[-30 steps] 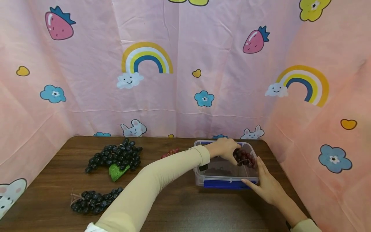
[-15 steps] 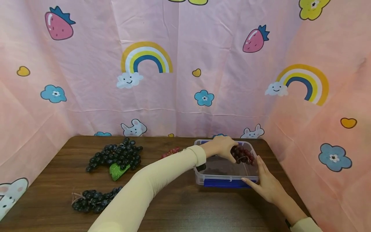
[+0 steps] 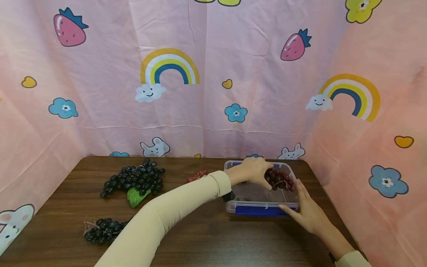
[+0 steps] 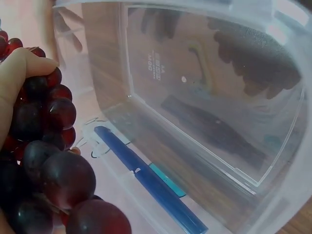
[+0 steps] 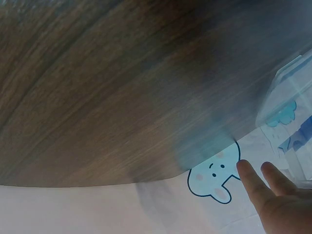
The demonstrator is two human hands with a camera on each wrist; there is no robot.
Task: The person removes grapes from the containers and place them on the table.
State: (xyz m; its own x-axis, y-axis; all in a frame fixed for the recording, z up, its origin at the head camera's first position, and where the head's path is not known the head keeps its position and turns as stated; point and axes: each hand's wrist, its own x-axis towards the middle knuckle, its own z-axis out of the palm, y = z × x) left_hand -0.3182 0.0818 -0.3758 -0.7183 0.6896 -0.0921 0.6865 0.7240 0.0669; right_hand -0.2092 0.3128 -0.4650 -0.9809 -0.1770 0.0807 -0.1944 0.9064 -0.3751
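Note:
My left hand [image 3: 251, 171] reaches over the clear plastic box [image 3: 240, 204] with blue latches and holds a bunch of dark red grapes [image 3: 280, 180] at the box's right half. Close up in the left wrist view, a thumb presses on the red grapes [image 4: 61, 114], with the see-through floor of the box [image 4: 170, 58] beside them. At the box's front right corner, my right hand [image 3: 311, 215] touches it with thumb and fingers extended, thumb on the front and fingers along the right side. Two fingers of the right hand [image 5: 287, 209] show in the right wrist view.
A large black grape bunch [image 3: 133, 180] with a green leaf [image 3: 135, 196] lies at the back left of the brown table [image 3: 207, 230]. Nearer, another black bunch [image 3: 105, 230] is partly covered by the left sleeve. Small red grapes [image 3: 197, 175] peek out behind that forearm.
My left hand has drawn slightly left with the dark red grapes, and its forearm has shifted left too, covering more of the near black bunch. The right hand stays at the box.

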